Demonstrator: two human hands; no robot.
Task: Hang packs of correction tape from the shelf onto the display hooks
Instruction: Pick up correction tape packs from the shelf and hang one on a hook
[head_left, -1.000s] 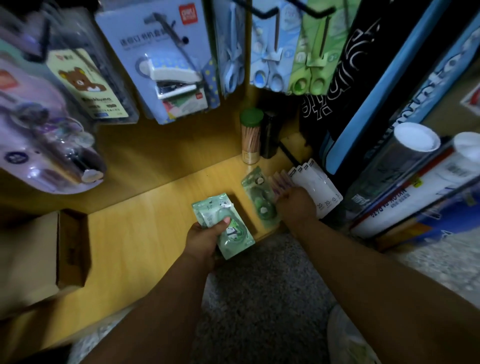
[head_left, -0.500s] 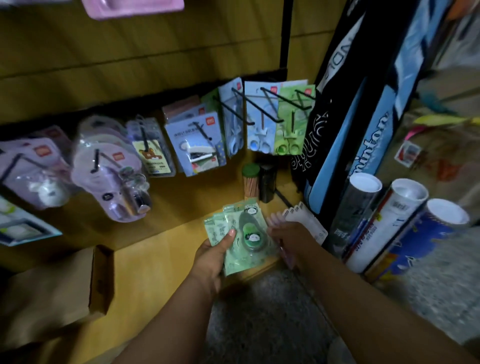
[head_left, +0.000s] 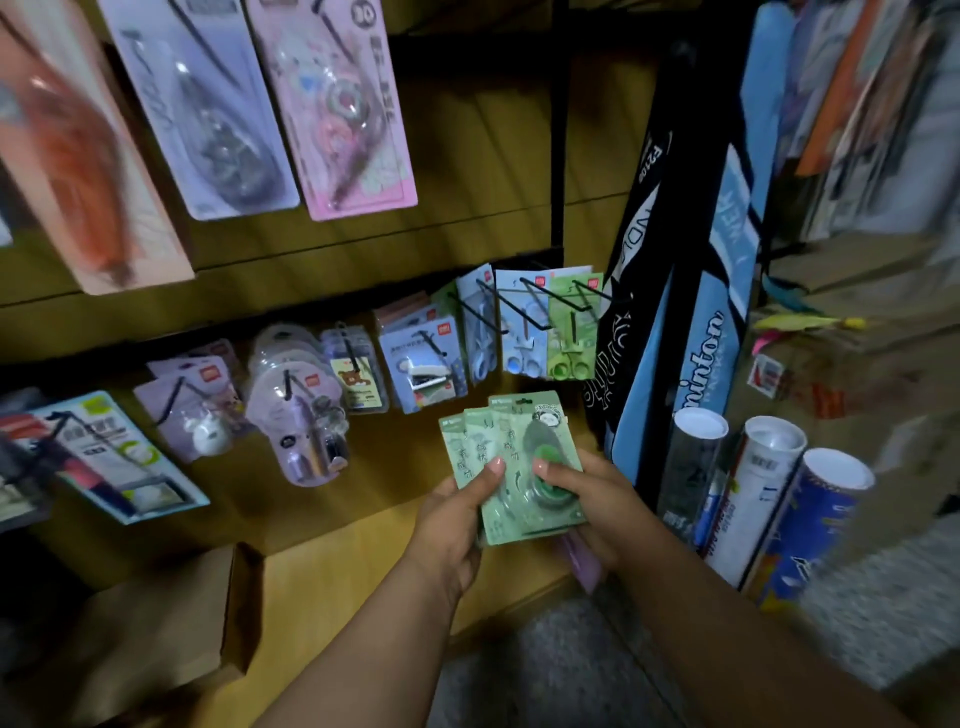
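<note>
Cardboard box sits at the far left on the wooden shelf, its open flap facing right. Above it, along the back wall, a lower row of display hooks carries blister-packed stationery: a blue-backed pack, lilac packs, a rounded clear pack, a small card with a bear picture, a stapler pack, then scissors in blue and green cards. Higher up hang larger packs, blurred: an orange one, a grey one and a pink one.

Near the middle, above the shelf's front edge, both hands hold a fanned stack of green correction tape packs. The left hand grips the stack from the left side, its thumb pressed across the face of the cards. The right hand grips the right side, its thumb on the round green dispenser of the front pack. Something pale pink shows beneath the right hand; what it is cannot be told. The packs are lifted off the shelf, held below the scissors cards and not touching any hook.

To the right, a black and blue badminton bag stands upright against the shelving. Beside it, three upright tubes with white caps stand close together on the speckled floor. Farther right everything is blurred.
</note>
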